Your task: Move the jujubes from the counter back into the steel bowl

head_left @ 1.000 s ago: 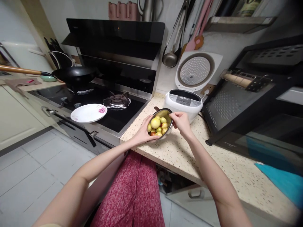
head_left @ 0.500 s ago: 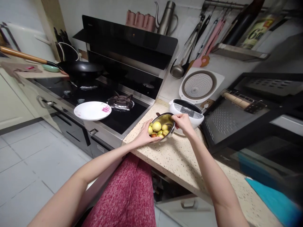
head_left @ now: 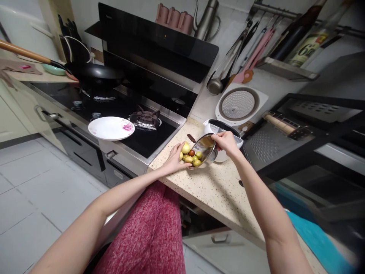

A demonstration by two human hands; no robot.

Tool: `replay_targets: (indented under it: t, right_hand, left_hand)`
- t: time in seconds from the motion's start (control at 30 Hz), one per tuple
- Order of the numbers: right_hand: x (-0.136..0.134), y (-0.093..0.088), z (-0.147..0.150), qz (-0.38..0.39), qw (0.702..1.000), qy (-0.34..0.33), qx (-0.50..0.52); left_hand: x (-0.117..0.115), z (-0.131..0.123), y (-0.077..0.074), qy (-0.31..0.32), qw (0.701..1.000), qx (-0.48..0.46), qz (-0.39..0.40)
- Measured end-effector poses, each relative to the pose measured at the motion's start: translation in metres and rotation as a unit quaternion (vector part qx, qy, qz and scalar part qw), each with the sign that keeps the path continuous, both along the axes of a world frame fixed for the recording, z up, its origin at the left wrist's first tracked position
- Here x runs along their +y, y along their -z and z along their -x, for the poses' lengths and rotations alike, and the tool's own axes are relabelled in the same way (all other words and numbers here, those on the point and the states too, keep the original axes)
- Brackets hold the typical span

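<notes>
— How do my hands sit, and how much room is there?

— I have my right hand (head_left: pixel 226 141) closed on the far rim of the round stainless-steel bowl (head_left: pixel 205 146), tipping it toward me. My left hand (head_left: pixel 174 156) is cupped, fingers partly curled, against the near lip, touching the small yellow-green and red fruits (head_left: pixel 190 153). The bowl sits on the speckled stone bench (head_left: pixel 216 190), near its front edge; bare bench lies to my right.

— Counts?

— One bowl. I make out about seven fruits, one of them red; more may be hidden.

— What crowds it?

— The white rice cooker with raised lid (head_left: pixel 228 114) stands just behind the bowl. The black gas hob (head_left: pixel 119 114) borders the bench on my left, carrying one white flowered plate (head_left: pixel 110 128) and one black wok (head_left: pixel 95 74). A black wire rack (head_left: pixel 299 137) closes the right.
</notes>
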State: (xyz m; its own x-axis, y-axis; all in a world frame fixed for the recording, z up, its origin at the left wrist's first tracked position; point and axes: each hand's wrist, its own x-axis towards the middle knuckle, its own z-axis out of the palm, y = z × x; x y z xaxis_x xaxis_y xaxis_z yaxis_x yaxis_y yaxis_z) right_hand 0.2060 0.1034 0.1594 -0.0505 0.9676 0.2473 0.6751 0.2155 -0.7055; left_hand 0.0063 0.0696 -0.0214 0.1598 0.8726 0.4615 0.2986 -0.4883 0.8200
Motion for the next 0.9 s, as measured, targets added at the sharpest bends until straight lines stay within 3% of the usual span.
replay_targets:
  t: [0.33, 0.57, 0.9]
  right_hand:
    - [-0.009, -0.010, -0.003, -0.008, 0.996, 0.038, -0.085]
    - [-0.034, -0.014, -0.007, -0.042, 0.992, 0.038, -0.116]
    - [-0.066, 0.003, -0.027, -0.095, 0.990, 0.069, -0.075]
  left_hand:
    - [-0.001, 0.001, 0.001, -0.008, 0.998, 0.057, -0.011]
    - [-0.005, 0.002, -0.004, -0.031, 0.993, 0.114, -0.005]
    - [-0.002, -0.014, -0.007, -0.086, 0.949, 0.278, -0.121]
